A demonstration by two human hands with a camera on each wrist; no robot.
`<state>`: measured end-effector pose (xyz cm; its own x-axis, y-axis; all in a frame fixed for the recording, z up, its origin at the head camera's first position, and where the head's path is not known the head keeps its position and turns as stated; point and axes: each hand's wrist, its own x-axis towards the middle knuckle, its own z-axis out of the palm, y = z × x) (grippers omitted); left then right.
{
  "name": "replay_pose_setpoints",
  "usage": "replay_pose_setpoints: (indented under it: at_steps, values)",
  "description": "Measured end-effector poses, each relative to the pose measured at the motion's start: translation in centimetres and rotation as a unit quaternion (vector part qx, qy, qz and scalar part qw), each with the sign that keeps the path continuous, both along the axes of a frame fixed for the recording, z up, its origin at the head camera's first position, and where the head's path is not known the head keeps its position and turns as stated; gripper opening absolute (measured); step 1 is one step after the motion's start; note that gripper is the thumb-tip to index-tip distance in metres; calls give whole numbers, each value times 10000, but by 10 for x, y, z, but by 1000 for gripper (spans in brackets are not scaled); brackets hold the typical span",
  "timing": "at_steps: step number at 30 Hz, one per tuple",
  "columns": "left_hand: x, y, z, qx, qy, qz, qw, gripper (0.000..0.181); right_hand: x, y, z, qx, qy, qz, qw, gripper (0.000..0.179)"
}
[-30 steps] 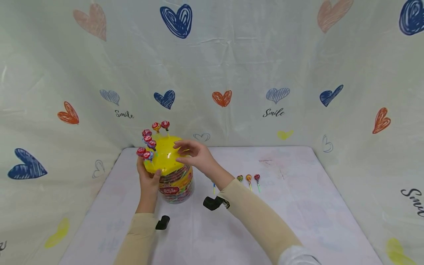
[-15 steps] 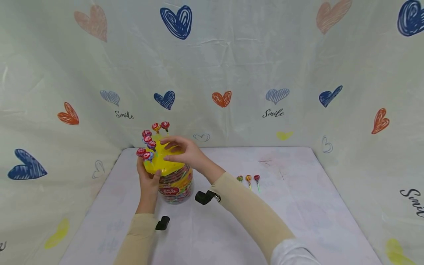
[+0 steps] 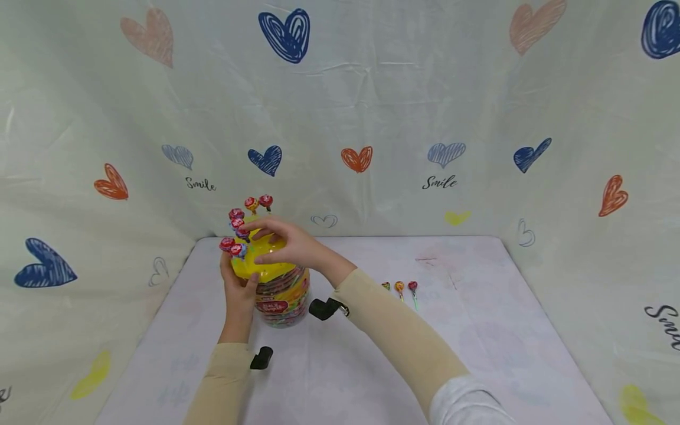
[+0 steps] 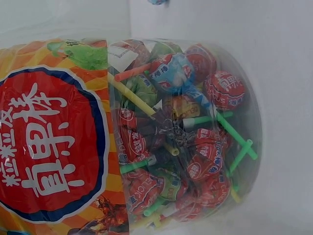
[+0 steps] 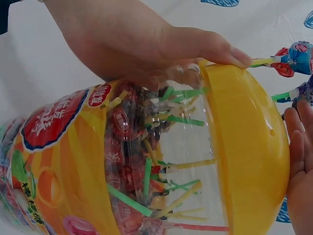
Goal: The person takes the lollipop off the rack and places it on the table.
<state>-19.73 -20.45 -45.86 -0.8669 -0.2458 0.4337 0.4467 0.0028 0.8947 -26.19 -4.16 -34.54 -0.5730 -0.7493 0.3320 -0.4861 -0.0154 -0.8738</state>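
Observation:
A clear jar [image 3: 281, 304] full of wrapped lollipops stands on the table under a domed yellow lid [image 3: 272, 270]. My left hand [image 3: 238, 298] grips the jar's top from the left, its thumb along the lid's rim in the right wrist view. Several lollipops, among them a red one [image 3: 266, 202], stick up from the lid's left and back. Over the lid is my right hand [image 3: 294, 243], fingers spread and loosely bent, fingertips right at a purple lollipop [image 3: 242, 234]. The left wrist view shows the jar's lower part, with lollipops [image 4: 171, 73] and coloured sticks inside.
To the right of the jar, three lollipops [image 3: 399, 286] lie in a row on the white table [image 3: 329, 378]. Black wrist cameras [image 3: 325, 308] jut from both sleeves. A pale curtain [image 3: 393, 106] printed with hearts hangs behind and at both sides.
My right hand has moved left across the lid, from its right side to the standing lollipops. The left hand and the jar have stayed in place.

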Motion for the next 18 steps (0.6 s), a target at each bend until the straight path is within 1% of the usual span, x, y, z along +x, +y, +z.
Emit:
replay_pose_setpoints:
  at_steps: [2,5,9,18]
  values:
    - [-1,0,-1,-2,25,-3,10000,73,0,0,1,69,54,137,9999,60]
    - [-1,-1,-1,15,33,30,10000,74,0,0,1,111,192,234,9995,62]
    - [-2,-2,-3,-70,-37,88,9999,75,0,-1,0,92,244,170,9995,64]
    - [-3,-1,-3,-1,104,40,9999,73,3,0,0,-71,162,-18,9998,61]
